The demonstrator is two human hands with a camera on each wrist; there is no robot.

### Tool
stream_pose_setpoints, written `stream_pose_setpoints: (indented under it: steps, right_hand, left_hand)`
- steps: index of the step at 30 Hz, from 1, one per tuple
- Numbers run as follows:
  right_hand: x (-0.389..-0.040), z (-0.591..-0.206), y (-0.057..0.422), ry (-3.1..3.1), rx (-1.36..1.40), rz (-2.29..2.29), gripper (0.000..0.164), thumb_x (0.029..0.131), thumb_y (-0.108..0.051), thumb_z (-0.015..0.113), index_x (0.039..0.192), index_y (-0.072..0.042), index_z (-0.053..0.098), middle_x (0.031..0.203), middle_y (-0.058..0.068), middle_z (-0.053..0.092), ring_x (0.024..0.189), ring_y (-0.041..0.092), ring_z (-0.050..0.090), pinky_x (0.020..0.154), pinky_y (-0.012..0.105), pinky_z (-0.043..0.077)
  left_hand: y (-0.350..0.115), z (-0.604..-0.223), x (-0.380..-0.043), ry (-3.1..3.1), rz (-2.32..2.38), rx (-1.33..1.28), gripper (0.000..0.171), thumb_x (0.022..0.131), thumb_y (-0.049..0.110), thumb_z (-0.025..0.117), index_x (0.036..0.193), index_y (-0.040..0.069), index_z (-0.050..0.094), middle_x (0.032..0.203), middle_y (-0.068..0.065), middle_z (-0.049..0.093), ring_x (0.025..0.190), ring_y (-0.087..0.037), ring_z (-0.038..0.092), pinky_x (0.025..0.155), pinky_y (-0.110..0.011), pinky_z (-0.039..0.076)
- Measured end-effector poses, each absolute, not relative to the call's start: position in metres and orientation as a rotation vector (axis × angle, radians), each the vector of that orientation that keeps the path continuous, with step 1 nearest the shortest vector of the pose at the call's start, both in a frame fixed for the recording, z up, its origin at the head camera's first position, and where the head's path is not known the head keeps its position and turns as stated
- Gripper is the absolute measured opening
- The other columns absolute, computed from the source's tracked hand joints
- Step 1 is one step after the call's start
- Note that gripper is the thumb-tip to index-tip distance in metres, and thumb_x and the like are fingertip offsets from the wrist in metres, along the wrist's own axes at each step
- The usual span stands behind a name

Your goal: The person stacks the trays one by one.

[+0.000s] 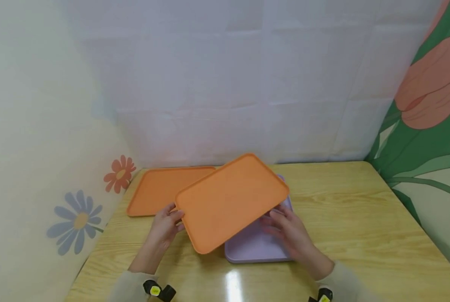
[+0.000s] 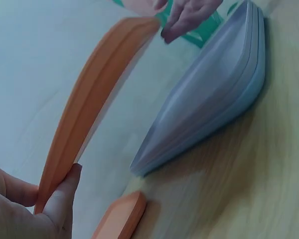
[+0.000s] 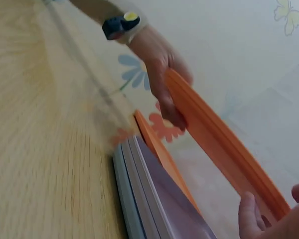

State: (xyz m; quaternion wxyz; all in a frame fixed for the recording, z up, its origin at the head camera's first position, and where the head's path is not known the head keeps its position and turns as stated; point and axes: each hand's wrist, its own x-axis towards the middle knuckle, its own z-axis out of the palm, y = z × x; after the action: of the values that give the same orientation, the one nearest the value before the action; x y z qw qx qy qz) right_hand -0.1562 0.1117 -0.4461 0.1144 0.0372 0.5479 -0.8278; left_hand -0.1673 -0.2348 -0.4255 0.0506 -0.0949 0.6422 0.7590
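Observation:
My left hand (image 1: 163,226) pinches the short left edge of an orange tray (image 1: 232,201), thumb on one face and fingers on the other. The tray is raised and tilted, its right end higher. Close to its lower right edge is my right hand (image 1: 287,228), slightly blurred, with fingers loosely spread. In the right wrist view, the right thumb (image 3: 246,216) and a finger lie on either side of the tray's near end. Below is a stack of trays, a purple tray (image 1: 251,247) on top and a blue-grey tray (image 2: 254,89) at the bottom.
Another orange tray (image 1: 157,188) lies flat at the back left of the wooden table (image 1: 342,226), partly hidden by the raised one. A white cloth (image 1: 225,84) hangs along the table's back edge. Walls with painted flowers (image 1: 79,220) stand at both sides.

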Motion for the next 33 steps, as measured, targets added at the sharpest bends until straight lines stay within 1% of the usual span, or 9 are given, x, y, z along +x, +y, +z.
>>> stream_pose_setpoints:
  steps: [5,9,13,17,20,24,27,30,33]
  right_hand:
    - [-0.152,-0.446,0.094,1.563,0.188,-2.533,0.046,0.099,-0.002,0.055,0.142,0.007,0.039,0.12,0.008,0.059,0.096,0.017,0.065,0.09,0.038,0.059]
    - [-0.152,-0.447,0.087,1.56,0.238,-2.575,0.052,0.098,0.002,0.055,0.146,0.004,0.034,0.125,0.011,0.057,0.094,0.015,0.066,0.085,0.035,0.06]
    - [-0.158,-0.446,0.088,1.566,0.291,-2.594,0.056,0.096,0.003,0.056,0.148,-0.002,0.034,0.128,0.01,0.056,0.091,0.014,0.066,0.076,0.033,0.061]
    - [-0.163,-0.446,0.094,1.575,0.326,-2.578,0.063,0.096,0.003,0.055,0.154,-0.003,0.032,0.133,0.013,0.053,0.087,0.012,0.065,0.07,0.031,0.061]
    - [-0.167,-0.446,0.101,1.556,0.329,-2.565,0.068,0.095,0.004,0.054,0.158,-0.005,0.027,0.133,0.012,0.052,0.085,0.011,0.065,0.067,0.028,0.06]
    - [-0.173,-0.445,0.115,1.508,0.298,-2.554,0.07,0.095,0.004,0.053,0.159,-0.007,0.027,0.119,0.002,0.062,0.083,0.012,0.066,0.064,0.028,0.06]
    - [-0.179,-0.442,0.129,1.507,0.208,-2.492,0.067,0.097,0.003,0.051,0.159,-0.005,0.026,0.105,-0.004,0.066,0.085,0.012,0.067,0.067,0.029,0.06]
    - [-0.185,-0.439,0.145,1.524,0.086,-2.39,0.068,0.099,0.002,0.049,0.16,-0.002,0.02,0.105,-0.006,0.067,0.091,0.012,0.066,0.073,0.03,0.06]
    - [-0.19,-0.437,0.159,1.53,-0.019,-2.294,0.07,0.1,0.0,0.048,0.161,-0.001,0.015,0.111,-0.006,0.066,0.096,0.013,0.067,0.078,0.032,0.06]
  left_hand:
    - [-0.211,-0.427,-0.166,1.875,2.41,-0.325,0.052,0.102,-0.006,0.045,0.15,-0.006,0.025,0.091,0.001,0.063,0.082,-0.01,0.063,0.067,-0.024,0.055]
    - [-0.196,-0.428,-0.162,1.855,2.437,-0.356,0.054,0.102,-0.005,0.047,0.151,-0.003,0.023,0.095,0.0,0.062,0.083,-0.01,0.064,0.069,-0.024,0.055]
    - [-0.184,-0.431,-0.16,1.842,2.454,-0.333,0.052,0.101,-0.006,0.048,0.147,-0.002,0.024,0.1,-0.003,0.06,0.086,-0.012,0.064,0.072,-0.027,0.057]
    - [-0.178,-0.434,-0.16,1.838,2.458,-0.339,0.05,0.1,-0.006,0.05,0.143,-0.001,0.025,0.101,-0.003,0.059,0.084,-0.011,0.064,0.07,-0.026,0.057]
    - [-0.177,-0.436,-0.16,1.829,2.45,-0.337,0.054,0.098,-0.005,0.052,0.144,-0.001,0.023,0.104,-0.005,0.057,0.085,-0.011,0.064,0.071,-0.027,0.059]
    - [-0.182,-0.435,-0.164,1.789,2.411,-0.333,0.061,0.098,0.004,0.058,0.147,0.001,0.02,0.112,-0.007,0.054,0.091,-0.013,0.063,0.077,-0.03,0.06]
    - [-0.193,-0.433,-0.17,1.787,2.343,-0.291,0.059,0.101,0.017,0.058,0.146,0.003,0.023,0.122,-0.009,0.049,0.098,-0.015,0.061,0.081,-0.033,0.059]
    - [-0.205,-0.43,-0.178,1.858,2.207,-0.191,0.053,0.104,0.026,0.054,0.145,0.001,0.029,0.13,-0.011,0.047,0.102,-0.016,0.061,0.082,-0.034,0.057]
    - [-0.213,-0.427,-0.187,1.964,2.027,-0.067,0.056,0.104,0.031,0.053,0.147,-0.001,0.035,0.133,-0.012,0.051,0.105,-0.017,0.061,0.084,-0.035,0.056]
